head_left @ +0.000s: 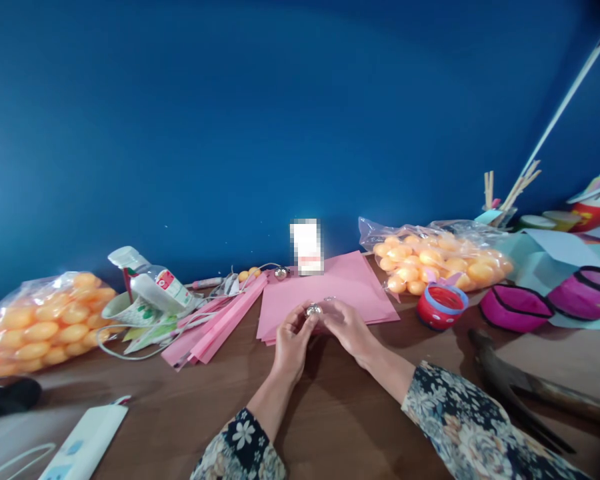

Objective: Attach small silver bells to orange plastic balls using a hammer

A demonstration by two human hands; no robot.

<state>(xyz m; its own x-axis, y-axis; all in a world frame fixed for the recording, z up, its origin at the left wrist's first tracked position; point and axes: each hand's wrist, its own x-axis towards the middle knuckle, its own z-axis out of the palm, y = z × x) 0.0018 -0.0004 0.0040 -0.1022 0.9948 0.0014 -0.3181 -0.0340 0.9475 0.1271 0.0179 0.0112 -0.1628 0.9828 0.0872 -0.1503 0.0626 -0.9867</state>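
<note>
The left hand (291,341) and the right hand (349,327) meet over the near edge of the pink paper (340,287), which lies flat on the brown table (340,420). Between the fingertips of the two hands there is a silver piece (313,310), small, shiny and round. The thumb and the first fingers of the left hand are closed on its left side. The fingers of the right hand are bent and closed on its right side, so the piece is pinched from both sides and is lifted just above the paper. Only the top of the piece shows; the lower part is hidden by the fingers.

The piece looks round, so it has no clear long axis, and I cannot tell which way it points.

Behind the hands, at the far corner of the paper, lies a second silver thing (281,272) of similar look, well apart from the fingers. To the right of the paper stand a red roll (443,307) and a magenta bowl (515,308). A bag of orange balls (440,260) lies behind them, and another such bag (40,323) lies far at the left.
</note>
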